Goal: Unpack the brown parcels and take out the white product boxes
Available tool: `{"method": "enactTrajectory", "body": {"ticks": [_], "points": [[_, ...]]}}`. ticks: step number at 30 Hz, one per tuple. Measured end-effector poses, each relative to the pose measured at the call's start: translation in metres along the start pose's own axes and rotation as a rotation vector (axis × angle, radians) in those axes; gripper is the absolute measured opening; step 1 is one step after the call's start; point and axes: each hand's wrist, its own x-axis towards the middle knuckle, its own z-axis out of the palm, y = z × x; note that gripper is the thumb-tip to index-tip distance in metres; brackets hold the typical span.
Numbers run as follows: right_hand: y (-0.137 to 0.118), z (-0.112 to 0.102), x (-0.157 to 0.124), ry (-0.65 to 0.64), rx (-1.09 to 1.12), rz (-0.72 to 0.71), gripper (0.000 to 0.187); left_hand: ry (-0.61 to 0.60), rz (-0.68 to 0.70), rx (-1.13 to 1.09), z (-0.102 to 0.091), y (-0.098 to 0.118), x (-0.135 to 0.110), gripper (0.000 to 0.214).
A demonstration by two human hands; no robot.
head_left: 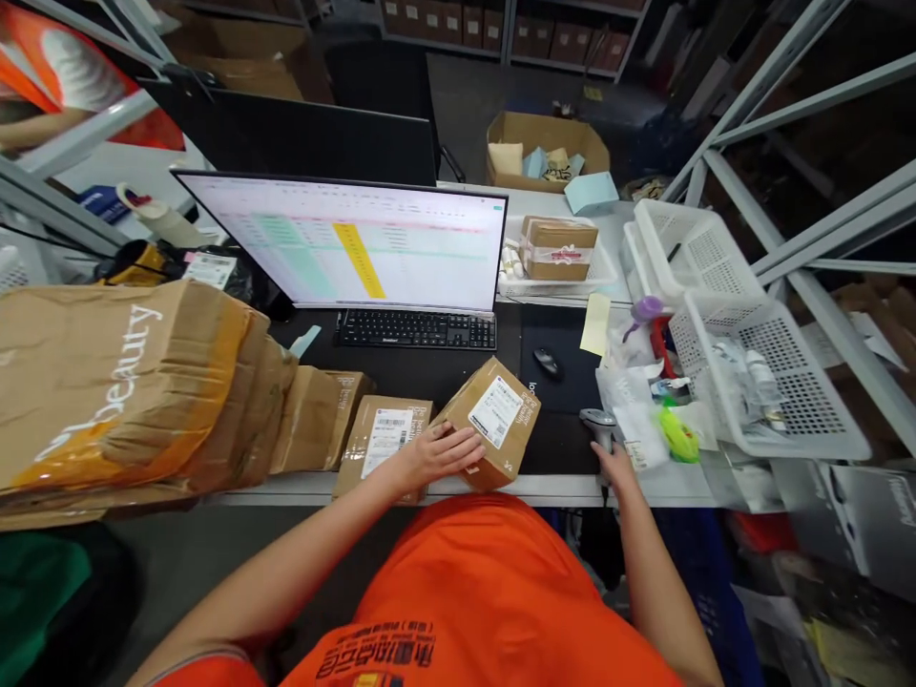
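My left hand (442,452) lies with its fingers stretched out across a brown cardboard box (521,429), touching its near left side. That box sits turned at an angle at the desk's front edge, a white shipping label (495,411) facing up. On the right, my right hand (614,467) is wrapped around the handle of a grey barcode scanner (599,420), whose head points away from me. Left of my left hand stands another labelled box (372,431), with a further brown box (315,420) beside it.
A monitor (372,239) showing a spreadsheet stands behind the keyboard (416,329). The mouse (548,362) rests on the dark mat. Large taped cartons (193,382) crowd the left. White baskets (822,401) and bagged items stand right. A person in an orange vest (32,57) is at far left.
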Motion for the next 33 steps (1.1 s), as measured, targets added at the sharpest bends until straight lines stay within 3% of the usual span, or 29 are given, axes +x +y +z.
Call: {"method": "enactTrajectory", "body": {"ticks": [5, 8, 12, 14, 16, 20, 22, 24, 27, 33], "points": [[-0.032, -0.005, 0.017, -0.287, 0.189, 0.123, 0.031, 0.060, -0.046, -0.160, 0.000, 0.003, 0.004, 0.028], [-0.065, -0.025, 0.001, -0.472, 0.309, 0.117, 0.040, 0.072, -0.074, -0.156, 0.009, 0.006, 0.000, 0.030], [-0.116, -0.046, -0.033, -0.818, 0.370, 0.110, 0.057, -0.078, -0.080, -0.097, 0.020, 0.003, -0.003, 0.035], [-0.136, -0.047, -0.046, -0.896, 0.328, 0.095, 0.057, -0.093, 0.025, 0.007, 0.024, -0.001, -0.004, 0.039], [-0.146, -0.045, -0.053, -0.913, 0.299, 0.084, 0.056, -0.032, 0.242, 0.259, 0.028, -0.004, -0.004, 0.044], [-0.130, -0.036, -0.049, -0.874, 0.303, 0.059, 0.051, 0.215, 0.690, 0.961, 0.032, -0.005, -0.004, 0.040], [-0.108, -0.030, -0.038, -0.741, 0.245, 0.012, 0.045, 0.313, 0.773, 1.181, 0.033, -0.003, -0.004, 0.036], [-0.082, -0.023, -0.022, -0.526, 0.082, -0.010, 0.039, 0.360, 0.801, 1.296, 0.033, 0.002, -0.007, 0.037], [-0.047, -0.012, 0.002, -0.298, -0.138, 0.018, 0.034, 0.347, 0.782, 1.364, 0.032, 0.012, -0.016, 0.042], [-0.013, 0.003, 0.018, -0.118, -0.286, -0.002, 0.043, 0.108, 0.718, 1.260, 0.032, 0.042, -0.022, 0.032]]}}
